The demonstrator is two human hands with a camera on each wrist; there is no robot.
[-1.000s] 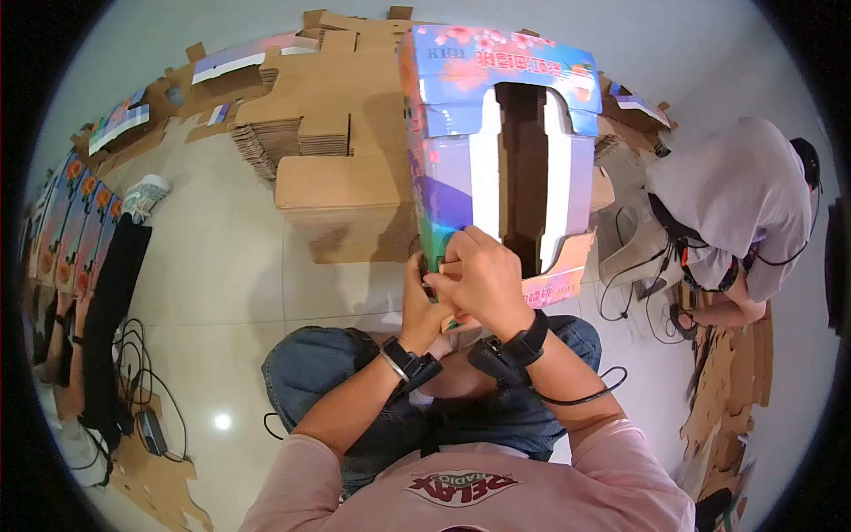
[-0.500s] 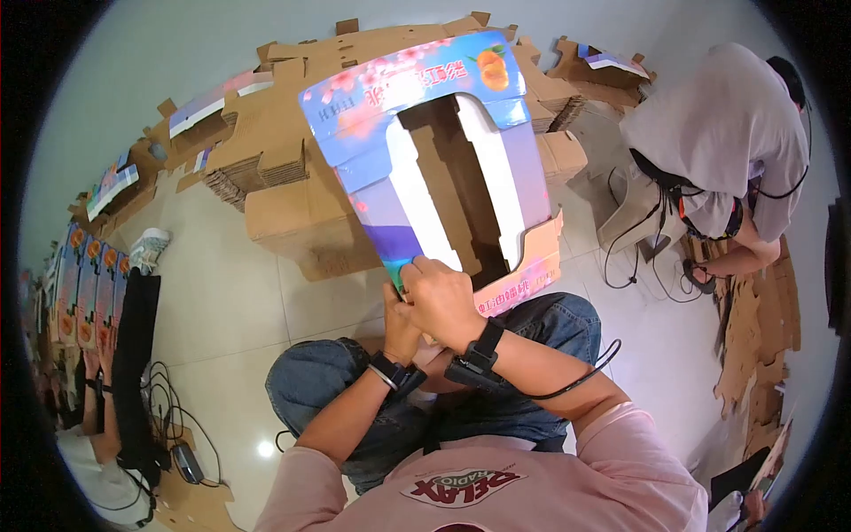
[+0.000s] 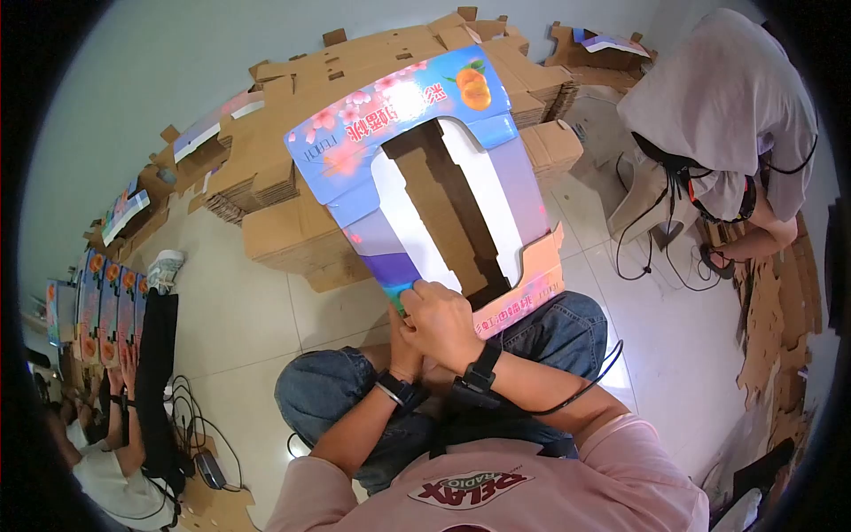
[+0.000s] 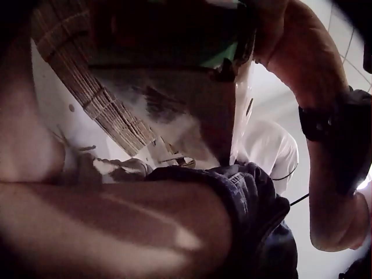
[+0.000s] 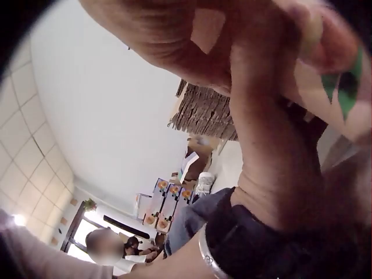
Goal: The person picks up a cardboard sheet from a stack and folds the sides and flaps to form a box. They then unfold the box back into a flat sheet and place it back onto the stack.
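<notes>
A printed cardboard fruit box [image 3: 386, 213] with pink blossoms, peaches and a long opening in its upper face stands tilted in front of my knees. At its near left corner my right hand [image 3: 441, 321] holds the edge with curled fingers. My left hand [image 3: 403, 355] grips the same corner just below, partly hidden behind the right. In the right wrist view, the left hand [image 5: 261, 116] shows close up beside a printed panel [image 5: 343, 96] with green leaves. The box's dark underside [image 4: 168, 107] appears in the left wrist view.
Stacks of flat brown cardboard [image 3: 355, 75] and a brown carton [image 3: 292, 239] lie behind the box. A person [image 3: 709, 115] sits at right near cables; another person [image 3: 115, 479] at left touches upright printed boxes [image 3: 111, 310]. Cardboard pieces [image 3: 771, 328] line the right side.
From one second ago, the box has swung left and turned, its top now leaning left. Both hands have shifted slightly left with it, staying at its near left corner.
</notes>
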